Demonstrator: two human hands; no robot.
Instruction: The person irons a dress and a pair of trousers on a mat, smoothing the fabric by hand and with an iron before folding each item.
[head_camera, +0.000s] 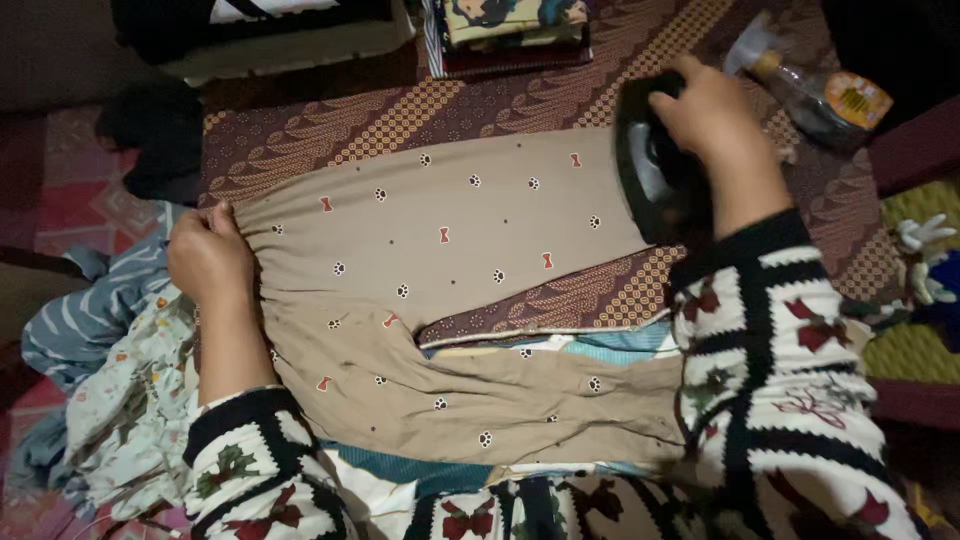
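The tan printed trousers lie spread flat on a brown patterned cloth on the floor; the upper leg looks smooth, while the lower leg is creased, so the pressing seems roughly half done. The right hand grips a black iron at the upper leg's hem. The left hand pinches the gathered waistband.

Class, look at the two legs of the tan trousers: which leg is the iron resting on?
The upper leg, the one farther from the person. The black iron, under the right hand, sits at its end; the lower leg has nothing on it.
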